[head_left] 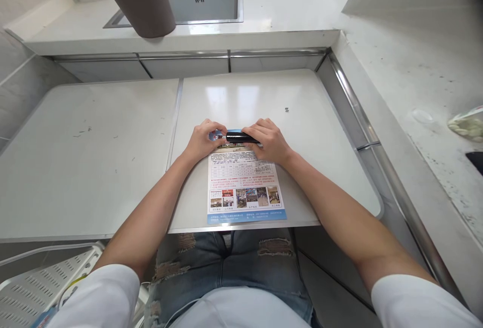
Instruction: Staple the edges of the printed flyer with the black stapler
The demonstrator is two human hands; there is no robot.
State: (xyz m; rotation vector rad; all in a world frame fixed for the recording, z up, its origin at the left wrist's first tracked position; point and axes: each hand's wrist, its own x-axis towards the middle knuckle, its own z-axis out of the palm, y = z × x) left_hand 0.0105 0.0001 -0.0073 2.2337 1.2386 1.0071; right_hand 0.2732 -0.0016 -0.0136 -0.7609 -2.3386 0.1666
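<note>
A printed leaflet with text, a table and small photos lies on the white folding table in front of me. Across its top edge lies a glossy black stapler with small pale lettering. My right hand is closed around the stapler's right end, fingers on top and thumb below. At the stapler's left end, the thumb and forefinger of my left hand curl round a small metallic-looking part. The fingers partly hide that part and the leaflet's upper left corner.
Two small grey staple-like strips lie beyond my right hand. A sink is set in the counter behind the table, near a brown cylinder. A plastic bag sits on the right counter. A white perforated chair stands lower left.
</note>
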